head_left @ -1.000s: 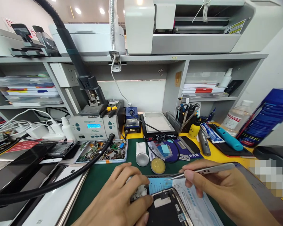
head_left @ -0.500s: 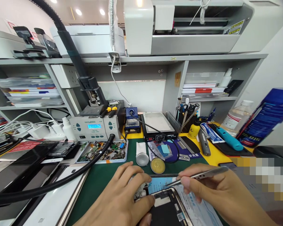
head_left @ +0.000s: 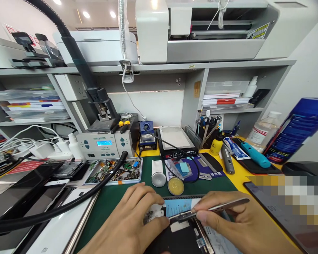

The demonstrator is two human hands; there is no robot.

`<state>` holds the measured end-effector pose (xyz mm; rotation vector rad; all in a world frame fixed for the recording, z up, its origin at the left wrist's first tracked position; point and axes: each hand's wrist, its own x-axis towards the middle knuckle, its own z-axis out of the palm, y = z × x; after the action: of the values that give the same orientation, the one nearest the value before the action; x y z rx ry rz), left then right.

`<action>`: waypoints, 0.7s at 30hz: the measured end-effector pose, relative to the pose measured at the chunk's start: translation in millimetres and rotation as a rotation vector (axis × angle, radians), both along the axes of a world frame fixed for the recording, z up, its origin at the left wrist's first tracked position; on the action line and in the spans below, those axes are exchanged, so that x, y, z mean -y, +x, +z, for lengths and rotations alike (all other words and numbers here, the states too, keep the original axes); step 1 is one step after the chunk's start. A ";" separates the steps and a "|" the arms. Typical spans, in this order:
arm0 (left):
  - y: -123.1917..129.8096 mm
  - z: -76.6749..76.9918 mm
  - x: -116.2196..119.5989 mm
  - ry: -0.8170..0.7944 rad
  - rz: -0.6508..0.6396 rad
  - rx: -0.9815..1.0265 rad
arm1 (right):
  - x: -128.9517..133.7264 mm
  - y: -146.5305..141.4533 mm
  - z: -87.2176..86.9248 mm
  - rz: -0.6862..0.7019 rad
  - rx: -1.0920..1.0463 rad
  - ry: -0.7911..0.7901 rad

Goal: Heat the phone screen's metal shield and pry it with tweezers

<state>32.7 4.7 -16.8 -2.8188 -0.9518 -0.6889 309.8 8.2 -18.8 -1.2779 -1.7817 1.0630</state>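
Note:
My left hand [head_left: 136,218] is closed over the upper left edge of a phone screen [head_left: 172,240], its thumb pressed near the top corner. The screen lies black-backed, with a pale sticker and metal contacts along its right side. My right hand [head_left: 226,217] pinches metal tweezers [head_left: 231,204] between thumb and fingers. Their tips are at a narrow dark strip [head_left: 184,216] along the screen's top edge; whether they grip it I cannot tell. Beneath lies a blue and white printed sheet [head_left: 175,206]. My fingers hide part of the screen.
An open tin of yellow paste [head_left: 175,186] and its lid [head_left: 158,179] stand just beyond my hands. A tray of circuit boards [head_left: 116,173] sits left, with a black hose [head_left: 95,194] crossing before it. Several phones [head_left: 53,215] lie left; another dark device [head_left: 270,208] lies right.
The tweezers have moved down to the screen's top edge, where the dark strip now shows raised. My right hand is closer to the screen. The view has shifted slightly.

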 end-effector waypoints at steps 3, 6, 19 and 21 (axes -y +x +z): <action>-2.8 12.1 5.2 -0.038 0.045 -0.152 | -1.8 1.5 -2.9 -0.026 0.004 0.000; -5.0 13.3 6.2 0.004 0.053 -0.204 | -2.1 1.4 -3.6 -0.026 0.009 0.002; -9.1 16.9 12.2 0.072 0.025 -0.258 | -12.2 9.7 -3.2 -0.134 -0.125 -0.048; -10.3 18.1 12.2 0.049 0.022 -0.284 | -13.0 8.7 -3.6 -0.146 -0.177 -0.063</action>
<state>22.4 -7.5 1.3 -2.7586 -0.8989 -0.2926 318.5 21.2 -22.4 -1.2880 -1.5107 1.1196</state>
